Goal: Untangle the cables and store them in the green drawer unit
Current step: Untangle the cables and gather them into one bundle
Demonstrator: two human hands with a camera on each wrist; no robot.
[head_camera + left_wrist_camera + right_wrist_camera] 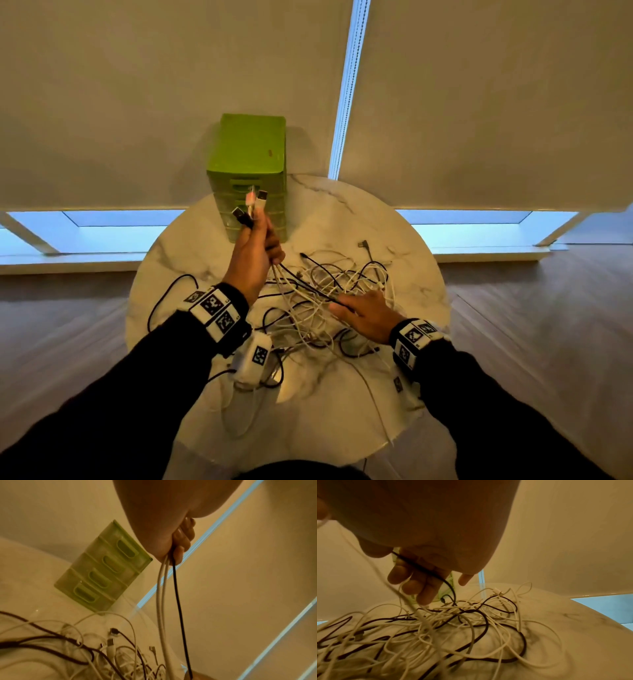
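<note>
The left hand (pixel 255 251) is raised in front of the green drawer unit (pixel 250 150), fingers (pixel 184 536) curled round a bunch of three cables, two white (pixel 161 588) and one black cable (pixel 178 601), with their USB plugs (pixel 253 204) sticking up out of the fist. From that grip the three strands run down and toward the person's right into the tangled pile of cables (pixel 329 301) spread over the round marble counter (pixel 394 219). The right hand (pixel 368 317) hovers low over the near right part of the pile, fingers (pixel 412 582) loosely spread; the black strand lies across their underside, though whether they actually nip it cannot be told. The taut cables' long axis therefore runs between the two hands, so the right hand, being nearer the knot, is probably the one to work strands free while the left keeps the ends high. The drawers look closed.
</note>
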